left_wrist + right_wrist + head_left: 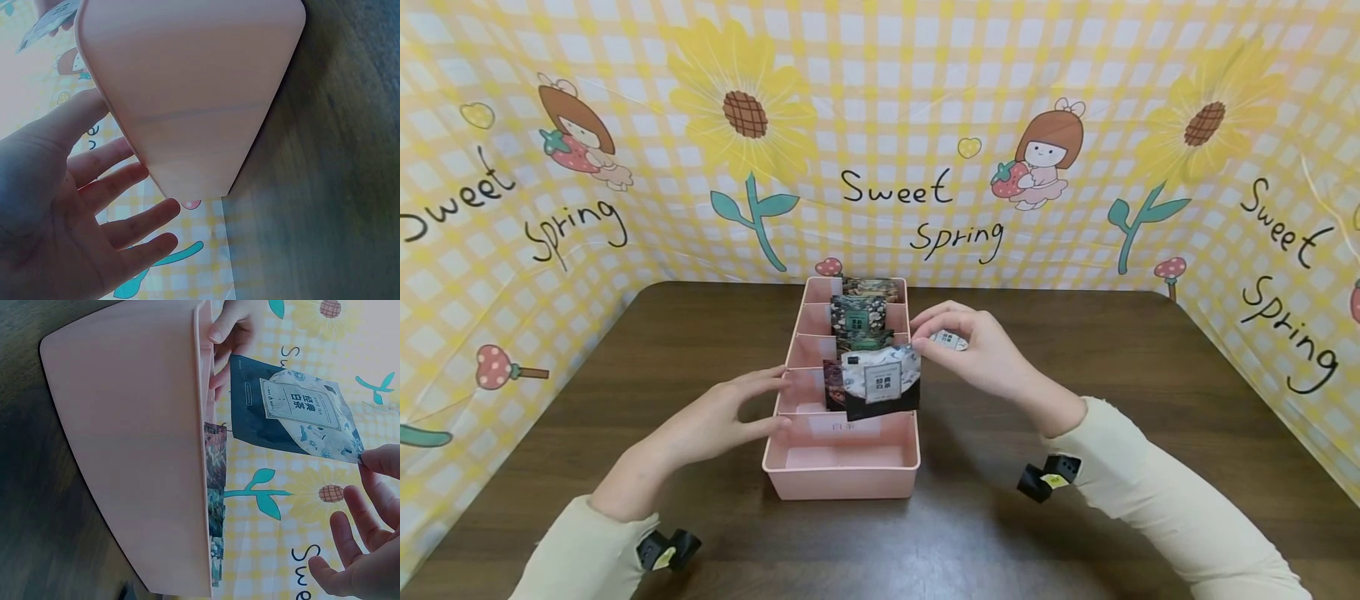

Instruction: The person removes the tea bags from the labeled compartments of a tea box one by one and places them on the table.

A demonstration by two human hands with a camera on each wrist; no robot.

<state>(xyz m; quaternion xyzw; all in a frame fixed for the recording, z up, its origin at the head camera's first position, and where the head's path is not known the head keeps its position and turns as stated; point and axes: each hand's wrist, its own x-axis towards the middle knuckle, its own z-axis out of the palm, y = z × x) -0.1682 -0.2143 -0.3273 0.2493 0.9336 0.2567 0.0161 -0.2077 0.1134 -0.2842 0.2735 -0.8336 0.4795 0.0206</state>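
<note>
A long pink divided box (841, 483) stands on the table, its front compartment holding nothing and its divider labelled in Chinese characters. Above the box hangs a white-and-black tea sachet (882, 382), pinched at its upper right corner by the thumb and forefinger of my right hand (976, 354). The right wrist view shows the same sachet (300, 412) tilted, apart from the rim. My left hand (718, 417) touches the box's left rim with thumb and fingers spread; in the left wrist view the fingers (140, 222) are fairly straight. A dark reddish sachet (833, 385) shows partly behind the held one.
Patterned sachets (857, 317) stand in the box's farther compartments. Another white sachet (950, 340) lies on the table (1120, 358) beyond my right hand, partly hidden by it. A yellow checked cloth (880, 125) hangs around the table's back and sides.
</note>
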